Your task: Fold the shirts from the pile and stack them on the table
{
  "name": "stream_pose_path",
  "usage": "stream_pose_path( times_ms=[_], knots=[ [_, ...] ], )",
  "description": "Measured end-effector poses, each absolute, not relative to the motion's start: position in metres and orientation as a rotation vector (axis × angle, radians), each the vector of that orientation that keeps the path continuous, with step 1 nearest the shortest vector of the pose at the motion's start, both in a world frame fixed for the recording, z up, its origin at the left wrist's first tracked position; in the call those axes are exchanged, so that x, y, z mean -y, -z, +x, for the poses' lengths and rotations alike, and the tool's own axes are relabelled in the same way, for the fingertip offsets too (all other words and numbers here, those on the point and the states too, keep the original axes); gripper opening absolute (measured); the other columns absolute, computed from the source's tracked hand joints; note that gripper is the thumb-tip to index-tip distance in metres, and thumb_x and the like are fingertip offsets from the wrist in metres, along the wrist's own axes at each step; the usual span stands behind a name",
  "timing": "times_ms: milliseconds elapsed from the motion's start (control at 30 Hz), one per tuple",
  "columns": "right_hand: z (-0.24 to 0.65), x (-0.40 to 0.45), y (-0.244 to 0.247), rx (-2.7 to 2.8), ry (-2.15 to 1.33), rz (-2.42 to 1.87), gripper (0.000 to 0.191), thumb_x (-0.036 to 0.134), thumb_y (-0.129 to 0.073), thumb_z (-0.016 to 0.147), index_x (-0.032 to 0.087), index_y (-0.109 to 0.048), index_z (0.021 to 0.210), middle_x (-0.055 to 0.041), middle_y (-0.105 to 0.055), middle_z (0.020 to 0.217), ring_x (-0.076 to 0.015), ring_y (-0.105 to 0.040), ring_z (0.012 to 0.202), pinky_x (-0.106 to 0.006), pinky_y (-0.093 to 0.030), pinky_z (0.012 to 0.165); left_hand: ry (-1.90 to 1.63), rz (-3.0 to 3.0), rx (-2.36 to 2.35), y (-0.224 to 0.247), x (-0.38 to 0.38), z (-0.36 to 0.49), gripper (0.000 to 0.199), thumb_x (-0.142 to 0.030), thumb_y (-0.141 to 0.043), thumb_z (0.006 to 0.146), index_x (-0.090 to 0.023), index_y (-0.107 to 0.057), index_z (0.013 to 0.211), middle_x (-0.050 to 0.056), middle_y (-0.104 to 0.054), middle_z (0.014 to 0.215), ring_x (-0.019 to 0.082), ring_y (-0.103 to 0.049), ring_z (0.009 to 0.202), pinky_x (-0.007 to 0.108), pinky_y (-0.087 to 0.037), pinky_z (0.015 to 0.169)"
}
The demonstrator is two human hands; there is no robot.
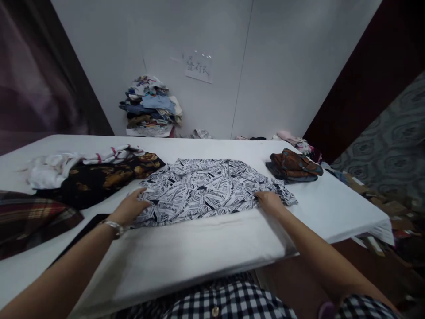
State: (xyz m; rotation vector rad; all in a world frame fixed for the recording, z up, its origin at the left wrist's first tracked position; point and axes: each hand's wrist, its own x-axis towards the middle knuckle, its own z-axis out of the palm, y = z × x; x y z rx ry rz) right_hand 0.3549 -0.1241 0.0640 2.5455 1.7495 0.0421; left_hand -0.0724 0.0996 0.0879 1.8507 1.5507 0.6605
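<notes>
A black-and-white newspaper-print shirt [202, 190] lies spread on the white table, its collar side away from me and its sleeves out to both sides. At its left side my left hand [131, 207] is closed on the fabric, a bracelet around the wrist. My right hand [269, 203] pinches the shirt near its right lower edge. Between me and the shirt lies a wide white flat slab [195, 248] with a clear plastic covering at its right end. The lower part of the shirt is not visible beyond the slab's far edge.
Patterned dark and white clothes [106, 175] and a plaid garment [36, 217] lie at left. Folded brown and dark clothes [294, 166] sit on the table [345, 208] at right. A tall clothes pile [152, 108] stands by the back wall, near a paper sign [198, 66].
</notes>
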Motion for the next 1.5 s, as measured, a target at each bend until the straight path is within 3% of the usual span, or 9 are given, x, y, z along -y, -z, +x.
stream_pose_path(
  times_ms=[167, 400, 500, 633, 800, 900, 1100, 1300, 1500],
  knots=[
    [0.355, 0.126, -0.058, -1.804, -0.103, 2.536, 0.033, 0.020, -0.039, 0.090, 0.024, -0.067, 0.108, -0.0075, -0.070, 0.107, -0.0219, -0.065, 0.095, -0.026, -0.043, 0.073, -0.600, 1.885, -1.708, -0.071, -0.105, -0.086, 0.067, -0.036, -0.060, 0.072, -0.016, -0.046, 0.134, 0.013, -0.065, 0.104, 0.029, -0.064, 0.094, 0.038, -0.050, 0.083],
    [0.355, 0.143, -0.053, -1.865, -0.055, 2.506, 0.044, 0.017, -0.043, 0.083, 0.022, -0.060, 0.123, -0.0089, -0.069, 0.106, -0.0224, -0.065, 0.092, -0.029, -0.047, 0.076, -0.569, 2.301, -1.718, -0.067, -0.080, -0.088, 0.059, -0.042, -0.048, 0.083, -0.006, -0.049, 0.129, 0.023, -0.043, 0.141, 0.035, -0.044, 0.128, 0.047, -0.038, 0.103],
    [0.360, 0.158, -0.044, -2.073, -0.241, 2.462, 0.051, 0.014, -0.043, 0.081, 0.022, -0.055, 0.130, -0.0117, -0.063, 0.119, -0.0237, -0.061, 0.103, -0.033, -0.047, 0.083, -0.648, 2.547, -1.467, -0.058, -0.058, -0.091, 0.052, -0.050, -0.049, 0.083, -0.015, -0.060, 0.119, 0.016, -0.052, 0.134, 0.032, -0.049, 0.123, 0.045, -0.041, 0.102],
    [0.373, 0.163, -0.029, -2.333, -0.390, 2.265, 0.060, 0.006, -0.043, 0.074, 0.020, -0.055, 0.131, -0.0127, -0.048, 0.140, -0.0279, -0.040, 0.130, -0.045, -0.037, 0.101, -0.389, 2.818, -1.097, -0.046, -0.045, -0.100, 0.043, -0.047, -0.062, 0.076, -0.024, -0.066, 0.112, 0.010, -0.063, 0.121, 0.031, -0.055, 0.114, 0.045, -0.042, 0.098],
    [0.392, 0.146, -0.024, -2.360, -0.316, 2.278, 0.051, 0.004, -0.039, 0.078, 0.020, -0.064, 0.120, -0.0118, -0.064, 0.119, -0.0253, -0.055, 0.114, -0.044, -0.041, 0.095, -0.250, 2.975, -1.074, -0.057, -0.052, -0.095, 0.024, -0.021, -0.046, 0.087, -0.021, -0.069, 0.097, 0.008, -0.069, 0.101, 0.026, -0.060, 0.102, 0.044, -0.043, 0.091],
    [0.406, 0.143, -0.026, -2.422, -0.342, 2.305, 0.041, 0.011, -0.040, 0.084, 0.022, -0.070, 0.108, -0.0109, -0.068, 0.109, -0.0245, -0.061, 0.102, -0.042, -0.044, 0.090, -0.260, 3.054, -1.077, -0.069, -0.052, -0.092, 0.028, -0.009, -0.040, 0.085, -0.019, -0.067, 0.088, 0.007, -0.069, 0.087, 0.024, -0.061, 0.095, 0.047, -0.039, 0.095],
    [0.416, 0.167, -0.013, -2.471, -0.242, 2.268, 0.041, 0.014, -0.040, 0.084, 0.027, -0.071, 0.106, -0.0105, -0.068, 0.109, -0.0247, -0.062, 0.102, -0.041, -0.048, 0.088, -0.311, 2.985, -1.015, -0.061, -0.038, -0.105, 0.037, -0.004, -0.037, 0.082, -0.024, -0.067, 0.088, 0.005, -0.069, 0.088, 0.024, -0.059, 0.106, 0.051, -0.022, 0.111],
    [0.393, 0.164, -0.056, -2.378, 0.095, 2.338, 0.046, 0.019, -0.051, 0.076, 0.030, -0.066, 0.118, -0.0076, -0.063, 0.124, -0.0273, -0.057, 0.114, -0.043, -0.047, 0.095, -0.262, 2.771, -1.035, -0.080, -0.044, -0.106, 0.021, -0.037, -0.063, 0.077, -0.034, -0.070, 0.096, 0.002, -0.071, 0.096, 0.030, -0.059, 0.105, 0.053, -0.018, 0.112],
    [0.373, 0.045, -0.110, -2.348, 0.109, 2.578, 0.034, 0.028, -0.045, 0.089, 0.024, -0.066, 0.115, -0.0069, -0.066, 0.118, -0.0240, -0.058, 0.111, -0.039, -0.043, 0.098, -0.387, 2.892, -1.221, -0.120, -0.113, -0.029, 0.038, -0.048, -0.047, 0.086, -0.021, -0.066, 0.107, 0.010, -0.069, 0.104, 0.026, -0.060, 0.101, 0.044, -0.038, 0.095]
  ],
)
